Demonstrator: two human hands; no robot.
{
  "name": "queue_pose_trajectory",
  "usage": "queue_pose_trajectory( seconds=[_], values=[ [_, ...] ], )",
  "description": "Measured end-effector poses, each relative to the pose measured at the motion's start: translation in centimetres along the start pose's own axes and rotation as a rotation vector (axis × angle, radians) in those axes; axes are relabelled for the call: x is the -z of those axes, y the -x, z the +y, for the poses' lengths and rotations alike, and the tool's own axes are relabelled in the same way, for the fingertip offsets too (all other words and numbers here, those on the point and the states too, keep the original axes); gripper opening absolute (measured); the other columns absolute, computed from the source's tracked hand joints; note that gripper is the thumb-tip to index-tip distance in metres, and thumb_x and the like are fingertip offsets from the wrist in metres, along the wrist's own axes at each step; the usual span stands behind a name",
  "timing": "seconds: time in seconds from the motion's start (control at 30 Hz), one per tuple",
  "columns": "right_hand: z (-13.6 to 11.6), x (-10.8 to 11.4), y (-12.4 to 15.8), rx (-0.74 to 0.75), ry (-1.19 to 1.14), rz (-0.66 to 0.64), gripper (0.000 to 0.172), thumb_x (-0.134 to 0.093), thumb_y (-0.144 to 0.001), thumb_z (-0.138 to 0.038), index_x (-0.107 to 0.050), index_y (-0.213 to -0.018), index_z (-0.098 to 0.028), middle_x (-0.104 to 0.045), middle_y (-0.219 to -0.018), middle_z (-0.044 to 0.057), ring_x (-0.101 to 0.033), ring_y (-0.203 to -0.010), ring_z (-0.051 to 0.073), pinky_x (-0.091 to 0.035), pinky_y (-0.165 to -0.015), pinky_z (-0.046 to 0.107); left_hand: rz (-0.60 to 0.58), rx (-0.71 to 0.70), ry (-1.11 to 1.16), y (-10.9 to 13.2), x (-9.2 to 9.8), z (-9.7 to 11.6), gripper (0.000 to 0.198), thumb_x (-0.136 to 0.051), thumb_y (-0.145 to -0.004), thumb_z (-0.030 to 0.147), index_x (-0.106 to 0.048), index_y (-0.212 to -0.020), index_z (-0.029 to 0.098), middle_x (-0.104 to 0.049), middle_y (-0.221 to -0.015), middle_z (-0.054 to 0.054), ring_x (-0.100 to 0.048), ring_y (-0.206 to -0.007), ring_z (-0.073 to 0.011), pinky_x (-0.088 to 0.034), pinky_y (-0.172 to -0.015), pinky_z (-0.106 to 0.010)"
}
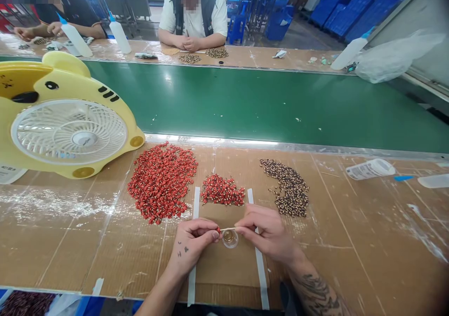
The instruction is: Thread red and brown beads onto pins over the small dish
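My left hand [194, 243] pinches a small red bead [218, 230] at one end of a thin pale stick [228, 229]. My right hand [266, 232] holds the stick's other end between thumb and fingers. Just below the stick stands a small clear cup [230, 238] with amber liquid in it. Ahead of my hands lies a small heap of red beads [222, 190], with a larger red heap [161, 183] to its left. A heap of dark speckled beads [288, 188] lies to the right.
A yellow animal-shaped fan [68, 133] stands at the left of my cardboard-covered bench [315, 260]. A white glue bottle [370, 168] lies on the right. Beyond the green conveyor belt [266, 101], a co-worker's hands [185, 43] rest at the far bench beside bead heaps.
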State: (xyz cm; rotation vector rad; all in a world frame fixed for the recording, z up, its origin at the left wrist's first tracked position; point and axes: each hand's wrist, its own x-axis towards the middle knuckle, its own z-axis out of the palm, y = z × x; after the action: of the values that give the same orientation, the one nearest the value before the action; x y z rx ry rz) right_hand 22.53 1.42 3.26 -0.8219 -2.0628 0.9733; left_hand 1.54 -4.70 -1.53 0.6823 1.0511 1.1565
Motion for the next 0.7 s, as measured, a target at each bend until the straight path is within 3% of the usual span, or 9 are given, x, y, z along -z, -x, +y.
queue_pose_trajectory(
  seconds=[0.33, 0.57, 0.7],
  values=[
    [-0.1, 0.1, 0.0, -0.091, 0.075, 0.057, 0.029, -0.059, -0.094, -0.03, -0.065, -0.07, -0.017, -0.052, -0.06, -0.001, -0.047, -0.056, 0.012, -0.034, -0.054, 0.025, 0.034, 0.001, -0.034, 0.0, -0.4, 0.5, 0.007, -0.08, -0.072, 0.02, -0.079, -0.077, 0.016, -0.076, -0.077, -0.006, -0.073, -0.068, -0.0194, -0.058, -0.068, -0.028],
    [-0.2, 1.5, 0.3, 0.005, 0.298, -0.181, 0.03, -0.063, -0.093, -0.038, -0.064, -0.071, -0.017, -0.057, -0.063, 0.001, -0.05, -0.061, 0.014, -0.035, -0.056, 0.026, 0.081, 0.028, -0.01, 0.1, 0.0, 0.0, 0.012, -0.083, -0.07, 0.023, -0.079, -0.079, 0.016, -0.077, -0.077, -0.005, -0.075, -0.069, -0.0192, -0.06, -0.069, -0.026],
    [1.5, 4.2, 0.9, -0.137, 0.461, 0.013, 0.026, -0.057, -0.096, -0.031, -0.067, -0.077, -0.017, -0.063, -0.071, 0.003, -0.055, -0.068, 0.016, -0.042, -0.064, 0.029, 0.088, 0.041, 0.002, -0.1, 0.4, -0.3, 0.016, -0.083, -0.072, 0.027, -0.078, -0.084, 0.017, -0.079, -0.076, -0.005, -0.075, -0.07, -0.0188, -0.059, -0.07, -0.025]
  ],
)
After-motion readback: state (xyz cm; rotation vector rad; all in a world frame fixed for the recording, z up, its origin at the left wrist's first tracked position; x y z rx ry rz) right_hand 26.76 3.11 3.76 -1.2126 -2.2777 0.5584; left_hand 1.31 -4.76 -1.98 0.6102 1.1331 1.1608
